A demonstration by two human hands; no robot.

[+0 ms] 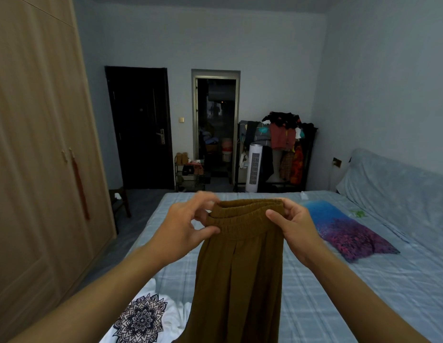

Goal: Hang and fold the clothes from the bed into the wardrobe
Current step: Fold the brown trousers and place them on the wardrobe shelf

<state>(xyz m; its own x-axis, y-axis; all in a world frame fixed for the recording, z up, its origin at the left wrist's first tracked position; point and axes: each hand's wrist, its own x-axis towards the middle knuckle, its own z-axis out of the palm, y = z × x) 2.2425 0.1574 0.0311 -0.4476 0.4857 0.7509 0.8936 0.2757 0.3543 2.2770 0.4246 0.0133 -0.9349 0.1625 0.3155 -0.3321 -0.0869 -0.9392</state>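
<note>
A mustard-brown garment with an elastic waistband [240, 263] hangs in front of me over the bed [363, 280]. My left hand [185, 226] pinches the left end of the waistband between thumb and fingers. At the waistband's right end, my right hand [294, 224] grips the fabric. Below the garment, a white shirt with a black mandala print [141, 318] lies on the bed's near left corner. A blue and purple garment [344, 229] lies flat on the bed to the right. The wooden wardrobe [37, 157] stands at the left with its doors closed.
A narrow floor strip runs between the wardrobe and the bed. A dark stool [120, 201] stands there. At the far wall are a dark door [140, 127], an open doorway [215, 129], a shoe rack [189, 174], a white tower fan [254, 169] and a loaded clothes rack [287, 144].
</note>
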